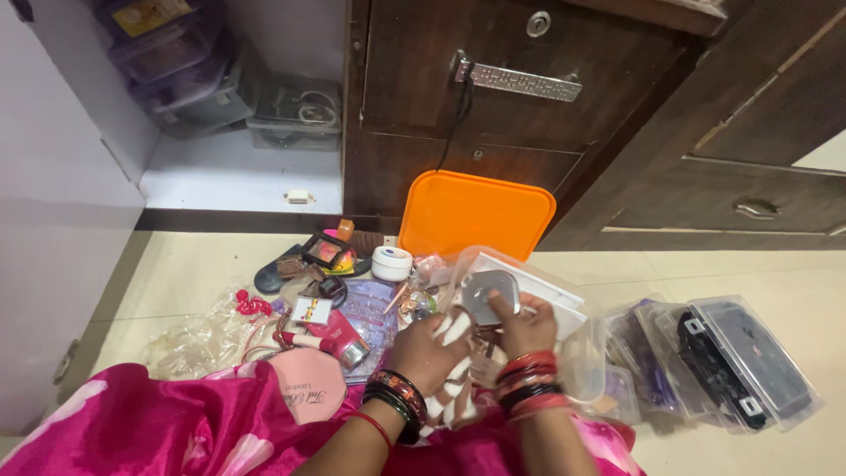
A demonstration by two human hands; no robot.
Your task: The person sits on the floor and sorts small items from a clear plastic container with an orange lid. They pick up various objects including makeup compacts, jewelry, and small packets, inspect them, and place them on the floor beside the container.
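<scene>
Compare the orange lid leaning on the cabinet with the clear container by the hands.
The orange lid is opaque and flat; the clear container is see-through and deep. The orange lid stands on edge against the dark wood cabinet, untouched; the clear container lies tilted at the right hand. Both look like plastic with rounded corners.

Both your hands meet low in front of you.
Your left hand is curled in a closed grip, bangled wrist bent inward; your right hand pinches with fingers raised, forearm rising from below.
</scene>
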